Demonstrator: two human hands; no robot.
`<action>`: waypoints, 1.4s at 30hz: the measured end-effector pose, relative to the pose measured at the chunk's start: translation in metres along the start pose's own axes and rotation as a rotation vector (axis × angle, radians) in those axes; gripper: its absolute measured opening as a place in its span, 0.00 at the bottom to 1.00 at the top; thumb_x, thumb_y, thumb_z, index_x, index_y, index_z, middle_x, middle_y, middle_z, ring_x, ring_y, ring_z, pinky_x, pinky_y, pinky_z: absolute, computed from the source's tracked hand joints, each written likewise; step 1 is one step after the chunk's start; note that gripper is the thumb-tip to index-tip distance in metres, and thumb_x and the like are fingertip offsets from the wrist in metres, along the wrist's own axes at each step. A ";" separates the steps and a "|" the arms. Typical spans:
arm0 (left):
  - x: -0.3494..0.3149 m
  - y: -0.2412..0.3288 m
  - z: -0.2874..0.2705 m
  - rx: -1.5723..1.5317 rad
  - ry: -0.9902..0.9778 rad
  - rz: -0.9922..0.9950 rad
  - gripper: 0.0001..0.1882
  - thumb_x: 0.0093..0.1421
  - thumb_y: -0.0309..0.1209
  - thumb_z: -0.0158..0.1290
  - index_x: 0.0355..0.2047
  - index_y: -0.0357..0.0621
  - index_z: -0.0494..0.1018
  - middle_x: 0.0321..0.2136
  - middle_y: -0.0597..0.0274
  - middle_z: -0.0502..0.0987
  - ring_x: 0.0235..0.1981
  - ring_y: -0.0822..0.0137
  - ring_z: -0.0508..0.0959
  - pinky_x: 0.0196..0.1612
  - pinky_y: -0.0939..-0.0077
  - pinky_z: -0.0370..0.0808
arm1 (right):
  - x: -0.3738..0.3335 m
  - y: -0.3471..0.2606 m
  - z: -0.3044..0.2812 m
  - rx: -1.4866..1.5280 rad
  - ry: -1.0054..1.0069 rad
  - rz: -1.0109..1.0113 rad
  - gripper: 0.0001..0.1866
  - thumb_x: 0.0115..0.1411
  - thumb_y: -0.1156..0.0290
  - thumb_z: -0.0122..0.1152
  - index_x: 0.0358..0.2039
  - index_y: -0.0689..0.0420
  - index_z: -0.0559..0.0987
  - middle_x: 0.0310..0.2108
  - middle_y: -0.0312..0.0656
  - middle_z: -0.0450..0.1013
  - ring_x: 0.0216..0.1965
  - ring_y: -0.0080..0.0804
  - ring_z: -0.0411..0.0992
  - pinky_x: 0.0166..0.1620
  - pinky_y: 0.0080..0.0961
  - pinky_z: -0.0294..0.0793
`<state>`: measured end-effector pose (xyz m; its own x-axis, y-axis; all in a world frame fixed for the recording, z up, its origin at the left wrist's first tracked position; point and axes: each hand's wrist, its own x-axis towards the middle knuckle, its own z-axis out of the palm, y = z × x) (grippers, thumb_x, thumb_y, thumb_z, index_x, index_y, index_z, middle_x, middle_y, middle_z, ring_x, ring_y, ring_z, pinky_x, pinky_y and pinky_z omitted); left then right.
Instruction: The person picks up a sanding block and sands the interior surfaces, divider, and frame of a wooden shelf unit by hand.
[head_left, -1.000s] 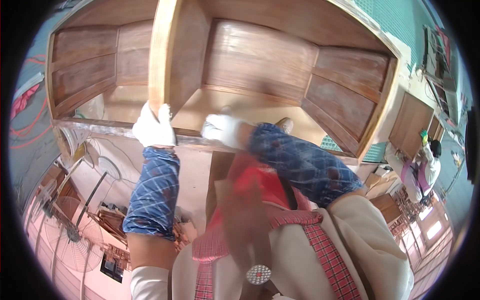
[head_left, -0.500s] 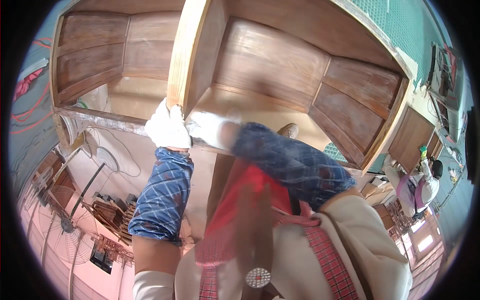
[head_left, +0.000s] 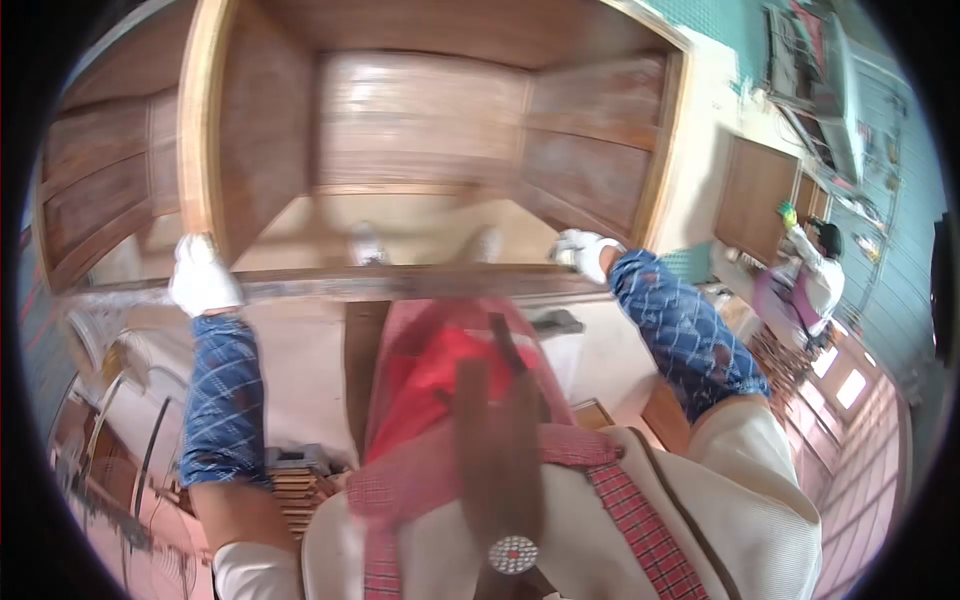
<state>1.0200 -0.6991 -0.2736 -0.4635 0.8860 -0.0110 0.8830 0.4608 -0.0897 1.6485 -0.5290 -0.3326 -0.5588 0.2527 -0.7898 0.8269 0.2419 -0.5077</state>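
A large wooden cabinet frame, open toward me, spans the upper part of the head view. Its front rail (head_left: 430, 283) runs across below a pale vertical divider (head_left: 203, 130). My left hand (head_left: 203, 277), in a white glove, is closed around the front rail at the foot of the divider. Also gloved in white, my right hand (head_left: 590, 252) rests by the right end of the rail, fingers curled. Whether it holds something small is too blurred to make out. Blue patterned sleeve covers wrap both forearms.
Brown panels line the cabinet's inside (head_left: 420, 120). Two shoes (head_left: 367, 243) show through the opening. To the right, a co-worker (head_left: 800, 280) with a green glove handles a brown wooden panel (head_left: 752, 190). Stacked wood pieces (head_left: 300, 490) lie at lower left.
My right hand has moved right along the rail, away from my left hand. My left hand stays at the divider's foot. The view has shifted right, so the cabinet appears further left.
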 end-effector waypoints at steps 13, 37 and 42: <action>-0.004 -0.022 0.037 -0.204 0.063 -0.355 0.27 0.67 0.51 0.44 0.55 0.45 0.71 0.47 0.46 0.78 0.47 0.46 0.77 0.53 0.58 0.71 | -0.018 -0.143 -0.012 0.028 0.395 -0.084 0.08 0.55 0.68 0.60 0.36 0.53 0.81 0.36 0.48 0.76 0.42 0.50 0.74 0.48 0.40 0.73; -0.031 0.197 -0.042 -0.247 -0.079 -0.076 0.12 0.63 0.40 0.52 0.40 0.48 0.78 0.40 0.59 0.80 0.43 0.56 0.77 0.47 0.60 0.73 | -0.027 -0.038 -0.277 -1.049 0.312 -0.059 0.07 0.53 0.65 0.61 0.29 0.44 0.86 0.34 0.38 0.80 0.44 0.36 0.75 0.54 0.34 0.69; -0.033 0.196 -0.044 -0.296 -0.046 -0.144 0.11 0.63 0.39 0.51 0.39 0.49 0.77 0.37 0.61 0.80 0.41 0.58 0.77 0.45 0.61 0.72 | -0.085 -0.044 -0.089 -1.239 -0.142 -0.200 0.09 0.51 0.63 0.61 0.31 0.42 0.86 0.34 0.35 0.81 0.41 0.37 0.77 0.63 0.34 0.61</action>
<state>1.2117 -0.6359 -0.2468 -0.5823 0.8104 -0.0648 0.7881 0.5823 0.1997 1.6540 -0.4778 -0.2129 -0.5921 0.0261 -0.8054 0.0727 0.9971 -0.0211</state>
